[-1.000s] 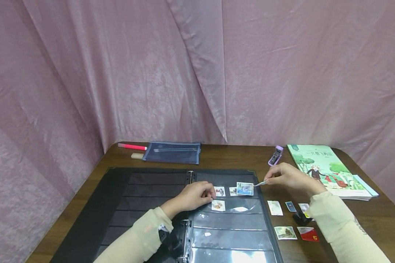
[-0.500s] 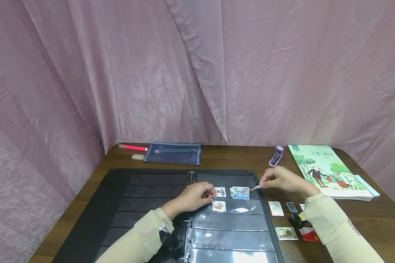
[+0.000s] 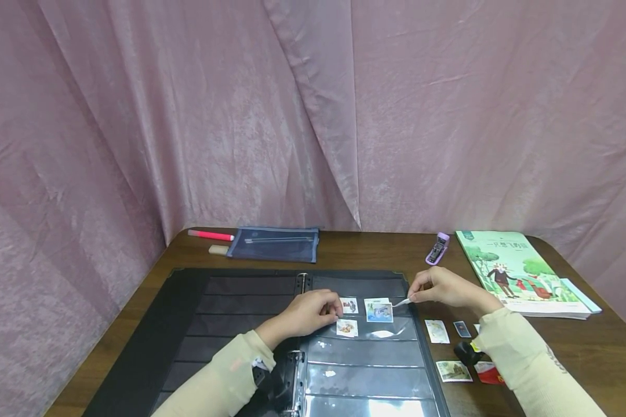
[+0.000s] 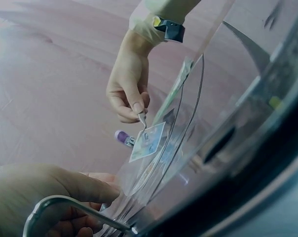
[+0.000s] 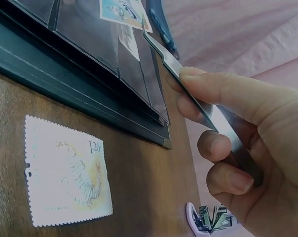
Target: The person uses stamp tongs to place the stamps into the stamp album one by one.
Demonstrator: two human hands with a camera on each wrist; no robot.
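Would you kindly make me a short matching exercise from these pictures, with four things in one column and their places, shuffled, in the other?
Things:
1. tweezers
2. blue-toned stamp
3. pink marker
4. green book

Places:
A. beside the blue pouch
B. at the tips of a metal tool
C. towards the right end of the table
D. held in the right hand

Right pairs: 1-D; 2-B; 3-A; 4-C

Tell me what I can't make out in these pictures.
Blue stamp: right wrist view, cropped by the top edge.
Rear stamp: head view, mostly covered by the blue stamp.
Red stamp: head view, partly behind the right sleeve.
Album: head view, cropped by the bottom edge.
Left hand: left wrist view, partly behind the metal ring.
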